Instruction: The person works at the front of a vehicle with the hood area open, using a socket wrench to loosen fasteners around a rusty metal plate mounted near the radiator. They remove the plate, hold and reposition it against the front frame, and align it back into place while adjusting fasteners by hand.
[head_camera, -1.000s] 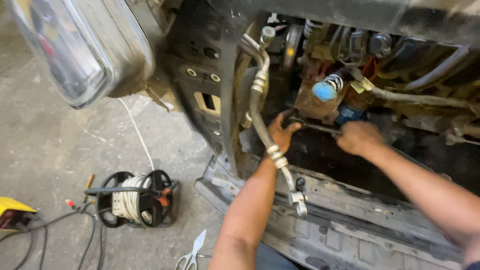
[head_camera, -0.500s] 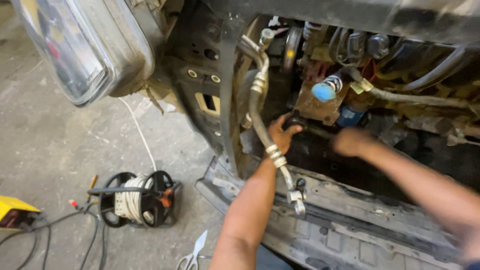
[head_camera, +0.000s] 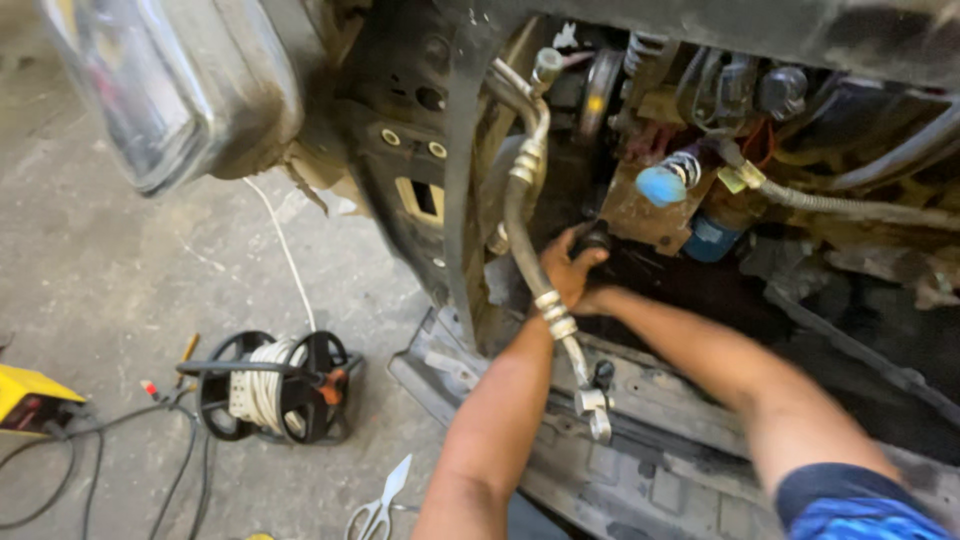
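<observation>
- The left hand (head_camera: 568, 268) is clenching its grip around a dark knob-like part (head_camera: 592, 240), which is sitting just below and left of the blue-capped cylinder (head_camera: 668, 182) in the engine bay.
- A second ago the right hand was working apart, lower right of that cylinder; now it is pressing in beside the left hand, so both arms are converging on the same dark part.
- The right hand (head_camera: 596, 298) is mostly hidden behind the left wrist, so I cannot tell whether its grip is closed on anything.
- That shift probably means the work is moving from two spots to a single two-handed effort.
- The ribbed metal hose (head_camera: 522, 215) is hanging left of the cylinder, crossing the left forearm.
- Far lower left of the cylinder, a cable reel (head_camera: 270, 385) and scissors (head_camera: 378, 510) are lying on the concrete floor (head_camera: 120, 270).
</observation>
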